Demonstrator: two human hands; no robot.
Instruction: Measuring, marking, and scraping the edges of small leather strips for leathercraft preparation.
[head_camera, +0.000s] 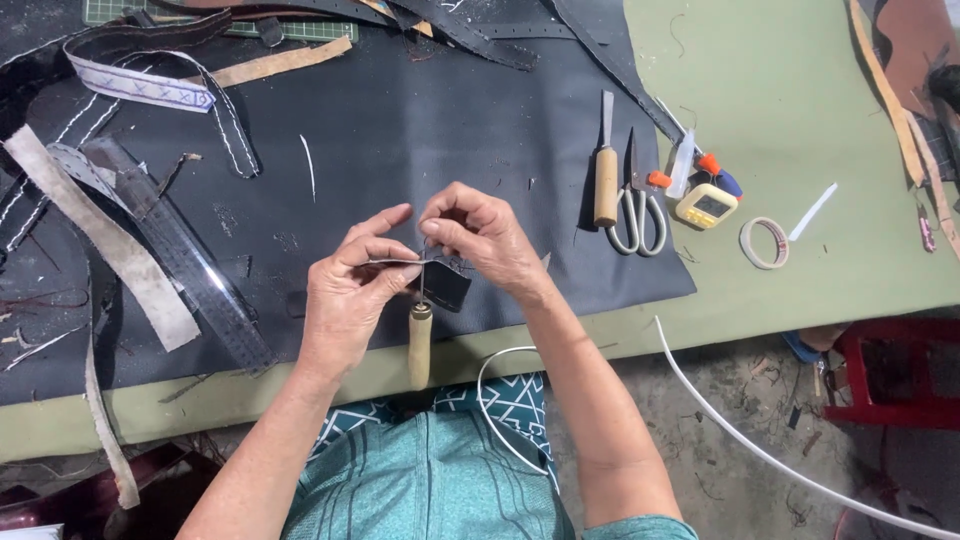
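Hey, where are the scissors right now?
In the head view, the scissors lie on the dark sheet, right of both hands, between the wooden-handled chisel and the small yellow timer.

Green table (800, 100): dark leather sheet (400, 130), scissors (637, 205), tape roll (764, 243).

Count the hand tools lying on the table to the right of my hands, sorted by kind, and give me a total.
Wooden-handled chisel: 1
White-handled scissors: 1
Yellow tape measure: 1
Roll of white tape: 1
Total: 4
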